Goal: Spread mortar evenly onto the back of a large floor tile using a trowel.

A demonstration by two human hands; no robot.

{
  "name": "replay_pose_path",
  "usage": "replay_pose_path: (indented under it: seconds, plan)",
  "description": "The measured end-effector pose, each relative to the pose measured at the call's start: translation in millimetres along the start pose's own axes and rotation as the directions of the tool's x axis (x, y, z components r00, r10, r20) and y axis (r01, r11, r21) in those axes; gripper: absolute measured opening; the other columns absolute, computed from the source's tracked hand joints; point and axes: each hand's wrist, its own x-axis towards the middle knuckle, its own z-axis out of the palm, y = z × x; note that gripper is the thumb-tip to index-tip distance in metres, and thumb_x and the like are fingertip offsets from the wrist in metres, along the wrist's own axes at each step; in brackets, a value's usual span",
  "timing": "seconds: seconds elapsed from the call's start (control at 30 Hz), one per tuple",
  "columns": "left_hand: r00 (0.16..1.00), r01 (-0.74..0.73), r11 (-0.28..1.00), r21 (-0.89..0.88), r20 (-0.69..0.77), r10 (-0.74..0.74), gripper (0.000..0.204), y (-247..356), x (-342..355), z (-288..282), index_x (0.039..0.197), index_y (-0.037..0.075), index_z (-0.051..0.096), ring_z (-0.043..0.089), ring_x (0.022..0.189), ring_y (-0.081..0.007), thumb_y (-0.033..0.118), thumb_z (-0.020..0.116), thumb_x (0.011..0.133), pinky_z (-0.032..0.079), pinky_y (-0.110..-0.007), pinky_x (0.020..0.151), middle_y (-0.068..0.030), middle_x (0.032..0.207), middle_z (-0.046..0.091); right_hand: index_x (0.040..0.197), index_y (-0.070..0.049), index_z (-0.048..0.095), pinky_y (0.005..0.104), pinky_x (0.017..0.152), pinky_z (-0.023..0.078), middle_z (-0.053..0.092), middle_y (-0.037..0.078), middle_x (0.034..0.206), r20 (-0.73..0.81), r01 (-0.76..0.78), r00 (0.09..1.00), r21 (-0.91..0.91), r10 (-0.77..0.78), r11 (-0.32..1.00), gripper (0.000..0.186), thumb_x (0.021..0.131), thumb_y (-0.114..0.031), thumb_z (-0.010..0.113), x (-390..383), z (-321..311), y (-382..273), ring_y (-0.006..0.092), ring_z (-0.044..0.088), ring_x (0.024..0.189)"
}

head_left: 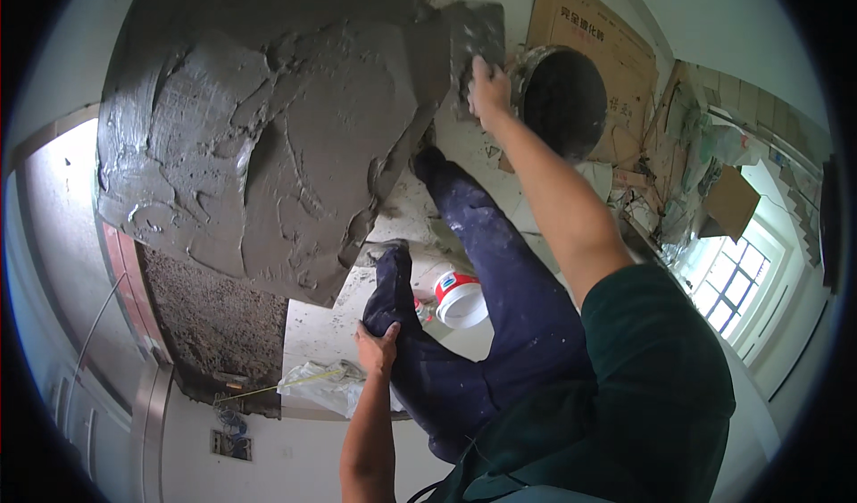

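At the top centre my right hand is closed around the handle of a plastering trowel, its flat plate smeared with grey mortar. The trowel is at the right edge of a broad layer of wet grey mortar, which has ridges and smoothed patches. Just right of that hand, a dark round bucket lies open toward me, its rim crusted with mortar. My left hand rests on my knee, thumb apart from the fingers, with no tool in it.
A white and red bucket stands between my legs. Clear plastic sheeting and a yellow tape lie near a rough, dark floor strip. Cardboard leans behind the dark bucket. Debris and a box are at the right, near a window.
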Motion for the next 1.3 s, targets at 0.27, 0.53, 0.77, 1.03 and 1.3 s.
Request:
replay_pose_path:
  seconds: [0.27, 0.53, 0.77, 1.03, 1.3]
  plan:
    - [0.996, -0.005, 0.982, 0.188, 0.086, -0.011, 0.098, 65, -12, 7, 0.146, 0.000, 0.042, 0.056, 0.126, -0.0402, 0.055, 0.079, 0.075, 0.047, -0.048, 0.104, -0.0218, 0.146, 0.050, 0.085, -0.013, 0.047, 0.0275, 0.037, 0.032, 0.043, 0.000, 0.058, 0.396, -0.342, 0.898, 0.347, 0.194, 0.873, 0.039, 0.100, -0.047, 0.056, 7, -50, -30, 0.0121, 0.042, 0.041]
    - [0.983, -0.019, 0.948, 0.316, 0.181, -0.041, 0.087, 126, -32, -4, 0.135, -0.003, 0.054, 0.060, 0.121, -0.0418, 0.060, 0.074, 0.077, 0.047, -0.048, 0.102, -0.0255, 0.126, 0.064, 0.091, 0.005, 0.064, 0.0432, 0.077, 0.050, 0.062, 0.020, 0.074, -0.054, 0.101, 0.992, -0.249, -0.118, 0.963, 0.049, 0.095, -0.043, 0.062, 52, -62, 2, 0.0291, 0.067, 0.079]
    - [0.986, 0.067, 0.971, 0.229, 0.134, -0.100, 0.108, 139, -54, -12, 0.150, 0.001, 0.034, 0.052, 0.130, -0.0425, 0.062, 0.078, 0.073, 0.046, -0.049, 0.105, -0.0245, 0.146, 0.048, 0.085, -0.010, 0.048, 0.0293, 0.036, 0.035, 0.045, 0.001, 0.061, 0.248, -0.314, 0.929, 0.137, 0.275, 0.939, 0.040, 0.100, -0.046, 0.059, 21, -58, -65, 0.0122, 0.043, 0.041]
    - [0.975, 0.057, 0.996, 0.064, 0.212, -0.069, 0.124, 156, -35, 3, 0.155, 0.002, 0.023, 0.046, 0.136, -0.0417, 0.057, 0.086, 0.064, 0.042, -0.048, 0.110, -0.0260, 0.150, 0.040, 0.090, -0.011, 0.052, 0.0292, 0.039, 0.036, 0.049, 0.001, 0.064, -0.061, -0.160, 0.983, 0.173, 0.172, 0.972, 0.039, 0.098, -0.049, 0.059, 118, -75, -89, 0.0131, 0.045, 0.046]
    - [0.974, 0.077, 0.990, 0.120, 0.201, -0.101, 0.122, 147, -24, -12, 0.157, 0.008, 0.023, 0.055, 0.127, -0.0415, 0.056, 0.087, 0.065, 0.050, -0.048, 0.102, -0.0226, 0.148, 0.042, 0.083, -0.015, 0.051, 0.0288, 0.039, 0.037, 0.047, 0.000, 0.060, 0.218, -0.105, 0.972, 0.096, 0.082, 0.990, 0.031, 0.101, -0.041, 0.051, 45, -35, -84, 0.0131, 0.044, 0.043]
